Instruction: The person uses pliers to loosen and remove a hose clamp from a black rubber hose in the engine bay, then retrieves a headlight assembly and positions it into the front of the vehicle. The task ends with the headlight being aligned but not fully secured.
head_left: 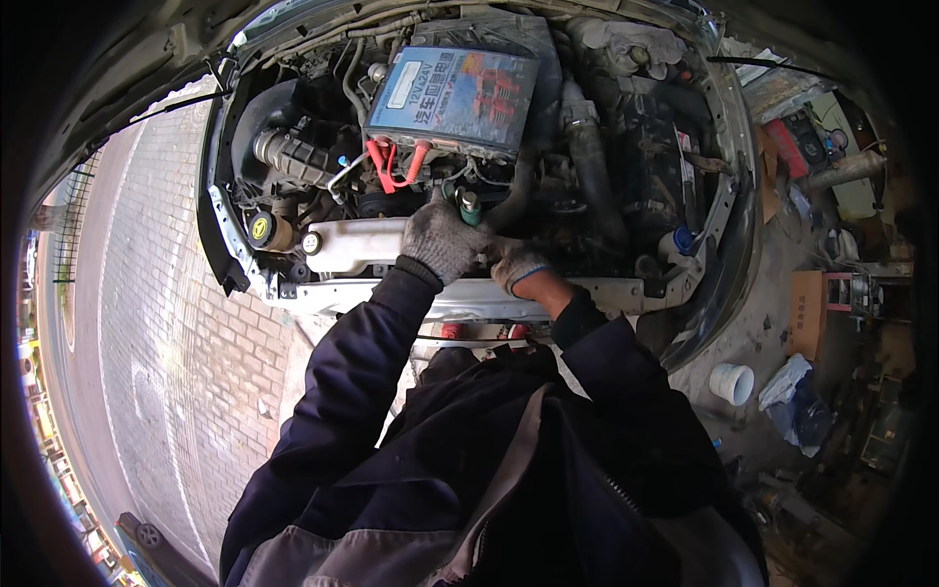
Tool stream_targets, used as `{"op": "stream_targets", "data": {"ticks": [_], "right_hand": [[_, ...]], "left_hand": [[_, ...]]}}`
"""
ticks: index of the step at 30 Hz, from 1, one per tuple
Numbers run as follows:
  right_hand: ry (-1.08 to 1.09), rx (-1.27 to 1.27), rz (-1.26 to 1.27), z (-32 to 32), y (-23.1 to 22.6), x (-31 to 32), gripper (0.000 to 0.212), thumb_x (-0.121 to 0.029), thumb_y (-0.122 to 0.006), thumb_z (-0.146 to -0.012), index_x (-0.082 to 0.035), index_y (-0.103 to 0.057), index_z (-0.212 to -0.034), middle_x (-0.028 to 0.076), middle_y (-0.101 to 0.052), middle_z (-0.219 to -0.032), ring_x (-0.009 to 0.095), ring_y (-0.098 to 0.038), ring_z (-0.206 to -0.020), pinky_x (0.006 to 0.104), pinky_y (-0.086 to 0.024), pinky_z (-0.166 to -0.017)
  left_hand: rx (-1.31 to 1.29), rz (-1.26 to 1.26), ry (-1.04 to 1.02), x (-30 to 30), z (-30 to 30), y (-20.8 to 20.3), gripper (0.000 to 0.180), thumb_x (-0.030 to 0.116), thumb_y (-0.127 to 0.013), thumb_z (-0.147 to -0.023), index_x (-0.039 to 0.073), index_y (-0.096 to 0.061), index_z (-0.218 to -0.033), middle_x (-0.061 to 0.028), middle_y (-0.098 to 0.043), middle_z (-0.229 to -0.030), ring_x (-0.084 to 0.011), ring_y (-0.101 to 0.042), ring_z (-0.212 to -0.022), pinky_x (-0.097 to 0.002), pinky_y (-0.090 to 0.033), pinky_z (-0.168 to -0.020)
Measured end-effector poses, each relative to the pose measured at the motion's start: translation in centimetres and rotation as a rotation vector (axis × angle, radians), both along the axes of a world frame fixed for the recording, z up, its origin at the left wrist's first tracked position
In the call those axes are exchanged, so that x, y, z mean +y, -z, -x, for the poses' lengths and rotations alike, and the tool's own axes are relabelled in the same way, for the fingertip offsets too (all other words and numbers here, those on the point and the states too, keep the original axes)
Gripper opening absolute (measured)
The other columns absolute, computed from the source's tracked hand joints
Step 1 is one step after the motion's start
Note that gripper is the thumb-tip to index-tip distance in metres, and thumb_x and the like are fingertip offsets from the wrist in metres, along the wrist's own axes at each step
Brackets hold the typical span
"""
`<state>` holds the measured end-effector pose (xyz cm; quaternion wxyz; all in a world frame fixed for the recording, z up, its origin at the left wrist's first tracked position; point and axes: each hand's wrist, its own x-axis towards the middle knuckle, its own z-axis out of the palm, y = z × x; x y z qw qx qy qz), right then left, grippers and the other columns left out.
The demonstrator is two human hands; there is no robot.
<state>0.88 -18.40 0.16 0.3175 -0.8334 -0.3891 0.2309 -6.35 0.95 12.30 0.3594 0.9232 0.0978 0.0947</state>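
Note:
Over the front of an open engine bay, my left hand (445, 241) wears a grey knitted glove. Its fingers curl around a small green tool with a round metal top (470, 205); the tool's lower part is hidden. Just to the right, my right hand (517, 265), also gloved, is closed low behind the silver front crossbar (587, 293). What its fingers hold, if anything, is out of sight. Beside my left hand lies a pale plastic coolant tank (357, 245). A blue box-shaped jump starter (450, 103) rests on the engine beyond, with red clamps (396, 164) at its near edge.
A yellow-marked black cap (262, 229) and ribbed air hose (293, 157) sit to the left. Thick black hose (592, 176) runs on the right. On the floor at right are a white bucket (731, 383), a cardboard box (808, 315) and a plastic bag (794, 403).

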Motion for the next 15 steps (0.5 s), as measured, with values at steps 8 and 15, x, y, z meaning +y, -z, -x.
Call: {"op": "stream_targets", "data": {"ticks": [8,15], "right_hand": [[0.041,0.239,-0.07,-0.1,-1.5,-0.7,0.035,-0.005,-0.069,-0.093,-0.005,-0.075,-0.127,0.02,-0.079,-0.122,0.035,-0.075,-0.113,0.0397,-0.059,-0.098],[0.088,0.251,0.015,0.1,-1.1,0.2,0.036,-0.01,-0.068,-0.096,-0.006,-0.074,-0.13,0.02,-0.079,-0.126,0.038,-0.074,-0.117,0.0436,-0.058,-0.101]], "left_hand": [[0.02,0.95,-0.219,6.4,0.6,4.4,0.033,0.027,-0.08,-0.098,-0.001,-0.07,-0.113,-0.0076,-0.077,-0.094,-0.0195,-0.073,-0.078,-0.0357,-0.061,-0.074],[0.111,1.115,-0.424,8.9,0.4,7.0,0.039,0.028,-0.078,-0.099,-0.001,-0.069,-0.123,-0.0126,-0.077,-0.102,-0.0261,-0.079,-0.082,-0.0405,-0.068,-0.07]]}}
